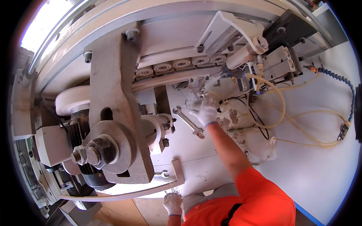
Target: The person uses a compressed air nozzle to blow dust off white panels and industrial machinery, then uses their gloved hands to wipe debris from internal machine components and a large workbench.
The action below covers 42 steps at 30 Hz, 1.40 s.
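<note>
Reaching toward one o'clock, the gloved right hand [205, 110] pinched a small fitting; its sleeve risked snagging tubing [277, 109] or nudging the wrench [188, 122]. Left hand [172, 203]: grip unclear.

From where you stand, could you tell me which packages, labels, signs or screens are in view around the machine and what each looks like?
None that I can make out: no package, sign or screen shows. The right hand, gloved white, reaches into the machine beside a spanner.

Matt, seemingly cast-metal bracket [113, 94]
</note>
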Each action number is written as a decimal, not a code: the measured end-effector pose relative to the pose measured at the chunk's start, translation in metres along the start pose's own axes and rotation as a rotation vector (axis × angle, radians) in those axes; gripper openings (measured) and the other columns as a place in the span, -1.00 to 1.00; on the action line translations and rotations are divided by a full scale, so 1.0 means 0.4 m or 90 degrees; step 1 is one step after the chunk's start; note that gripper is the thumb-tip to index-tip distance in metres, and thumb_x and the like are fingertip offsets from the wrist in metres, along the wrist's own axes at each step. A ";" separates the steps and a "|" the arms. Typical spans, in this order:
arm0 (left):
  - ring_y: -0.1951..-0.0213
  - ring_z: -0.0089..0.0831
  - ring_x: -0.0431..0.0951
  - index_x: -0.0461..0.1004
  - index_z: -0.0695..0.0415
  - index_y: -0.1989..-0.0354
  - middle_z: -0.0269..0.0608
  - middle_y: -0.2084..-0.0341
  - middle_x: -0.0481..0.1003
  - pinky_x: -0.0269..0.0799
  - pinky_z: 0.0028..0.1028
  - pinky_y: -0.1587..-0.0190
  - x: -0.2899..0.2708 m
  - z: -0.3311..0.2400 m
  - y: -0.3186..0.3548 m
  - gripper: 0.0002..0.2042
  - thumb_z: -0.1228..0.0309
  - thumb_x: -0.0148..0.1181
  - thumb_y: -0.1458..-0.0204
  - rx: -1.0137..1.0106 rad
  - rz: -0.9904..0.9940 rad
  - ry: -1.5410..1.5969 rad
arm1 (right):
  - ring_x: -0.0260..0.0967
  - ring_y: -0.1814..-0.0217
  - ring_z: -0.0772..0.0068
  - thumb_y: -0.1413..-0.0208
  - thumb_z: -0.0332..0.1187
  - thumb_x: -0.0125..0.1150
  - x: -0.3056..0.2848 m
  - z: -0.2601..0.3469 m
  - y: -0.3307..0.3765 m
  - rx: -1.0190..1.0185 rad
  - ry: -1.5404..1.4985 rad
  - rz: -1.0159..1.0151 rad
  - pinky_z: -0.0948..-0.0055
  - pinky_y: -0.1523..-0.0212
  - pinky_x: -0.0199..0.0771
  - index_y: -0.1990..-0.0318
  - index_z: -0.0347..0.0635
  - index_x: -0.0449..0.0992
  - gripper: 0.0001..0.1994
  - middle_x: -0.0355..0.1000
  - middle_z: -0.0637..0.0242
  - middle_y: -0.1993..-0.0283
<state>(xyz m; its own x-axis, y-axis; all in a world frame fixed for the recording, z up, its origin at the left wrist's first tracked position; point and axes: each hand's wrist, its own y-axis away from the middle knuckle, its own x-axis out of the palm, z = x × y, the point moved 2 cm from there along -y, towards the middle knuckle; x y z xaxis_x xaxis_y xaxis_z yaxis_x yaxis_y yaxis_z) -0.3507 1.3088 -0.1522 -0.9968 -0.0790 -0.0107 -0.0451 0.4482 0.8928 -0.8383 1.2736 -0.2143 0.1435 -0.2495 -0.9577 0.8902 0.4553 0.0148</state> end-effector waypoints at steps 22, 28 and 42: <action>0.51 -0.19 0.50 0.44 0.10 0.20 -0.13 0.47 0.47 0.44 -0.21 0.53 -0.053 0.021 -0.033 -0.84 0.36 -0.07 -0.23 0.044 0.050 -0.095 | 0.35 0.50 0.60 -0.23 -0.45 0.24 -0.012 0.187 -0.019 0.380 -1.197 -0.083 0.54 0.46 0.40 0.11 -0.25 0.60 -0.87 0.43 0.41 0.44; 0.56 -0.34 0.52 0.38 0.11 0.37 -0.25 0.53 0.45 0.43 -0.41 0.58 0.020 -0.022 0.035 -0.85 0.67 0.13 0.02 0.025 0.030 -0.010 | 0.22 0.58 0.60 -0.19 -0.47 0.17 -0.035 0.259 -0.162 0.479 -1.264 -0.243 0.49 0.60 0.14 0.35 -0.21 0.45 -0.93 0.34 0.42 0.55; 0.30 -0.38 0.60 0.46 0.17 0.11 -0.15 0.30 0.55 0.55 -0.38 0.29 0.361 -0.117 0.020 -0.72 0.29 0.30 -0.10 0.144 0.485 -0.174 | 0.55 0.34 0.40 -0.24 -0.34 0.20 -0.375 0.193 0.380 -0.137 -0.708 0.323 0.43 0.26 0.53 0.28 -0.21 0.62 -0.84 0.57 0.24 0.33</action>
<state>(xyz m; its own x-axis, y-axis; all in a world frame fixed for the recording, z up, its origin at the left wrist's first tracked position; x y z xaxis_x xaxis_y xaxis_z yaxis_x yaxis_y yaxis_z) -0.4921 1.2591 -0.1256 -0.7398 0.5232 0.4232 0.6633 0.4614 0.5891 -0.6913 1.3143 -0.0460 0.8332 -0.5453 -0.0920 0.5528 0.8171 0.1636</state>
